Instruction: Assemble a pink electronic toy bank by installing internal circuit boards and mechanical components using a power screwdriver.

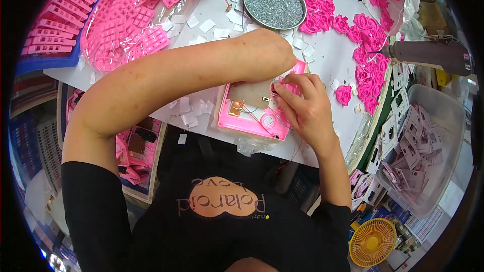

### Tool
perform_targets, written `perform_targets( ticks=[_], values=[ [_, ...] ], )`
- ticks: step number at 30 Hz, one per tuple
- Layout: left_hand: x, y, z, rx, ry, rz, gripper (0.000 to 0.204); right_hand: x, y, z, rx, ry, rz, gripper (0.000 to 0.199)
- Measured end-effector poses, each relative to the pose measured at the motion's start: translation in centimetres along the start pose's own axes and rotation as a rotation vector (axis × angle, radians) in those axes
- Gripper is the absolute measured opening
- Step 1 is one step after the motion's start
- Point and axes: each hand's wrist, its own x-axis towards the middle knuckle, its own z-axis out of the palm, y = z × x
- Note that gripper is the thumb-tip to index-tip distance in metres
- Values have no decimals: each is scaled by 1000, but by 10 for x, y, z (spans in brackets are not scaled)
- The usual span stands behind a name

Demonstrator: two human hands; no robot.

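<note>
A pink plastic housing [238, 121] lies near the table's front edge. Inside it sit a brown circuit board [247, 94], thin red wires and a white ring-shaped part [270, 119]. Across the housing's far side reaches my left forearm, and my left hand [267, 54] bends down over the far right corner, its fingers hidden from view. My right hand [308, 102] comes in from the right, with thumb and fingertips closed together at the board's right edge. Whatever small thing those fingertips hold cannot be made out.
Beyond my hands stands a round dish of small screws [275, 5]. Pink plastic rings [370, 65] lie to the right, under a power screwdriver [428, 55]. Bagged pink keypads [126, 20] are at left; white paper pieces are scattered about. A clear bin [443, 166] holds pale pink parts.
</note>
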Motion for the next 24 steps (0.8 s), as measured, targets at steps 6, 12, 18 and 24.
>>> perform_targets(
  ticks=[6,12,18,24],
  values=[
    [-6,-4,-2,-106,47,-11,13,2,6,0,147,-28,103,20],
    [-19,-15,3,-442,439,-147,20,-5,-13,21,-69,57,150,32],
    [-42,-15,-13,-259,439,-599,25,0,-24,22,-138,35,178,29],
    [-45,-6,24,-272,702,-407,13,9,-7,11,41,121,153,25]
  ],
)
